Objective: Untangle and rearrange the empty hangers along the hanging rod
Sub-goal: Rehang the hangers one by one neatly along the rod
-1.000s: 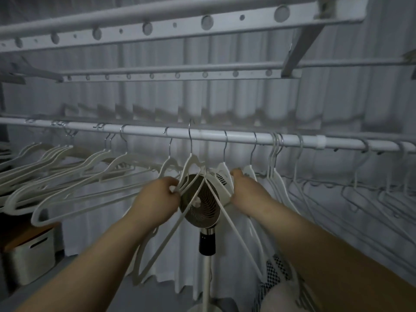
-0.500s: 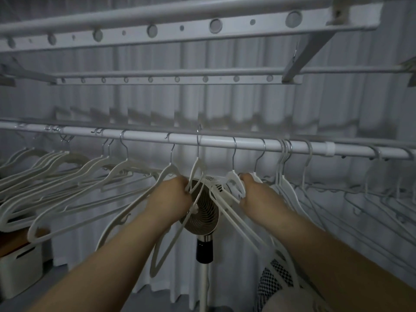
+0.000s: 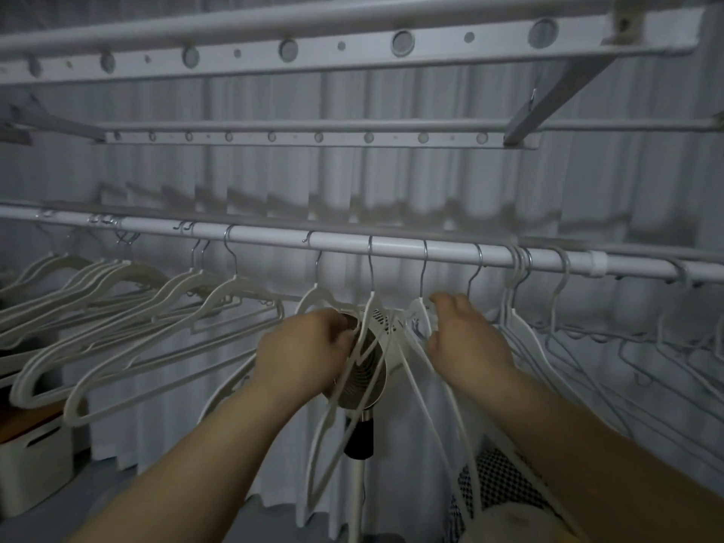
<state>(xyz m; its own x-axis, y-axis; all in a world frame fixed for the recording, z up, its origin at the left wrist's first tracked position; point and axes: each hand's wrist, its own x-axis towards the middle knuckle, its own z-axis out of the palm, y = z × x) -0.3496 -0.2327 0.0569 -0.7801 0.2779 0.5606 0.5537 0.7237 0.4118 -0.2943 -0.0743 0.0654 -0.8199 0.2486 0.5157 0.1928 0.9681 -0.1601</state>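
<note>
Axis: the hanging rod [image 3: 391,246] runs left to right across the view, dipping slightly toward the right. The hangers' hooks sit over it and their bodies hang below.
Held hanger: the gripped hanger [image 3: 368,307] hangs near mid-rod, almost edge-on to the camera. Its long axis points toward and away from the viewer, and the near end slopes downward.
Left grip: the left grip [image 3: 301,354], a bare hand, has its fingers curled round that hanger's shoulder and is clenched on it.
Right grip: the right grip [image 3: 466,342] is released. Its fingers reach nearly straight, with the tips touching the next hanger [image 3: 419,311] just to the right.
Left group: the left hangers [image 3: 235,282] splay out slanted, ends pointing to the lower left, several overlapping.
Right group: the right hangers [image 3: 515,323] bunch close together, thin arms trailing to the lower right.
Look: all are white and slim, with silver metal hooks.
Room: the light is dim.
- A pleated white curtain [image 3: 391,182] hangs behind.
- An overhead rack [image 3: 352,45] with round holes runs above.
- A standing fan [image 3: 372,378] is directly behind the hands.
- A white storage box [image 3: 31,464] sits at lower left.
- A checked mesh bag [image 3: 501,480] sits at lower right.
</note>
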